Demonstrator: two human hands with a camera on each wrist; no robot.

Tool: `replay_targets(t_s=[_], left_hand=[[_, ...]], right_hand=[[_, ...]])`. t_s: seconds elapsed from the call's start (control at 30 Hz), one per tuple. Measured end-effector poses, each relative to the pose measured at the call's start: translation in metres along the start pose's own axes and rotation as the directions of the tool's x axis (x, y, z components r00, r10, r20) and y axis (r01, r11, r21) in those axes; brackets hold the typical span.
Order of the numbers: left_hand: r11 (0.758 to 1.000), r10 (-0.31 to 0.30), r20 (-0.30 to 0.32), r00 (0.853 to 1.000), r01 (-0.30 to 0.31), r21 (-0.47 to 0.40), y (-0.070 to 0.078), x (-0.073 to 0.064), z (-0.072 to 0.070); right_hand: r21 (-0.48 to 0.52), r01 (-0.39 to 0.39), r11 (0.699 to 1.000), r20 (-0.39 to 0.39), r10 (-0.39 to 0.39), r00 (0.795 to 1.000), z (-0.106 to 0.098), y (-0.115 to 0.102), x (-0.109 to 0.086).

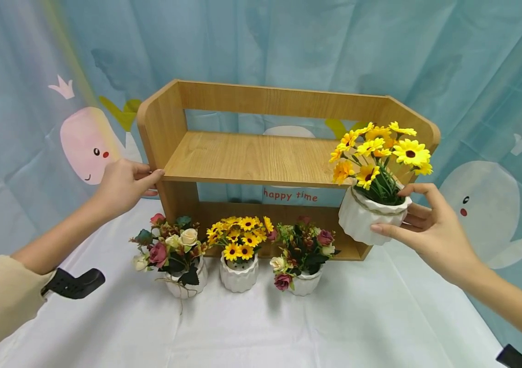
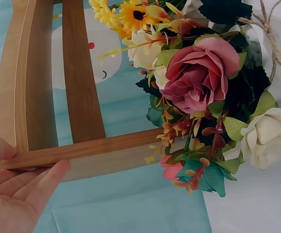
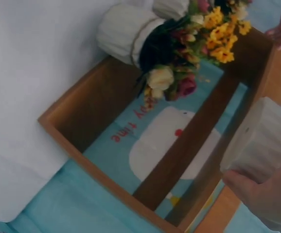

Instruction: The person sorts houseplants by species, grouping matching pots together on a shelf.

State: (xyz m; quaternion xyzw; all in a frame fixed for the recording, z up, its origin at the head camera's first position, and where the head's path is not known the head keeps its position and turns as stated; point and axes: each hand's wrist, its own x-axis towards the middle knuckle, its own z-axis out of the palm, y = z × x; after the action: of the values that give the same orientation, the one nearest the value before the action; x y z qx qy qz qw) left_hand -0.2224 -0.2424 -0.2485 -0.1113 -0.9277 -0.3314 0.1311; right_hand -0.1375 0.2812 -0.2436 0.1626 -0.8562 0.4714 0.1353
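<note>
My right hand (image 1: 435, 230) grips a white ribbed pot (image 1: 366, 220) of yellow artificial daisies (image 1: 380, 153), tilted and raised in front of the right end of a two-tier wooden shelf (image 1: 242, 158). In the right wrist view the thumb lies along the side of that pot (image 3: 262, 141). My left hand (image 1: 125, 186) pinches the front edge of the shelf's left side panel, near the upper board; the left wrist view shows thumb and fingers on either side of that panel (image 2: 82, 155).
Before the lower tier stand a pot of mixed roses (image 1: 182, 281) on the left, a pot of small sunflowers (image 1: 239, 273) in the middle and another rose pot (image 1: 305, 281) on the right. A white cloth (image 1: 251, 332) covers the table; a blue printed curtain (image 1: 288, 41) hangs behind.
</note>
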Motion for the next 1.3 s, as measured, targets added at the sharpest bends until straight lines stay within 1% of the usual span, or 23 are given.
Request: replay_targets(t_s=[0.07,0.23,0.37,0.53,0.77,1.1,1.3], left_hand=[[1.000,0.006,-0.004,1.000,-0.006,0.000,-0.001,0.001,0.000],[1.000,0.021,-0.015,1.000,-0.021,-0.004,-0.001,0.003,0.002],[1.000,0.023,-0.025,0.999,-0.023,0.002,-0.001,0.004,0.003],[1.000,0.008,-0.016,1.000,-0.008,0.003,-0.001,0.005,0.003],[1.000,-0.009,-0.004,1.000,0.009,0.000,-0.001,0.005,0.004],[1.000,0.004,-0.024,1.000,-0.003,0.012,-0.003,0.004,0.005],[1.000,0.002,-0.024,1.000,-0.002,0.005,-0.003,0.004,0.005]], right_hand=[[-0.021,0.000,1.000,0.003,0.000,1.000,0.001,-0.004,0.004],[-0.037,-0.004,0.999,0.003,0.004,1.000,0.003,-0.013,0.014],[-0.023,-0.007,1.000,0.000,0.007,1.000,0.005,-0.019,0.022],[0.014,-0.017,1.000,-0.005,0.017,1.000,0.006,-0.027,0.034],[0.012,-0.035,0.999,-0.019,0.035,0.999,0.009,-0.034,0.054],[0.040,-0.060,0.997,-0.013,0.060,0.998,0.023,-0.047,0.083],[0.009,-0.050,0.999,-0.012,0.050,0.999,0.033,-0.054,0.099]])
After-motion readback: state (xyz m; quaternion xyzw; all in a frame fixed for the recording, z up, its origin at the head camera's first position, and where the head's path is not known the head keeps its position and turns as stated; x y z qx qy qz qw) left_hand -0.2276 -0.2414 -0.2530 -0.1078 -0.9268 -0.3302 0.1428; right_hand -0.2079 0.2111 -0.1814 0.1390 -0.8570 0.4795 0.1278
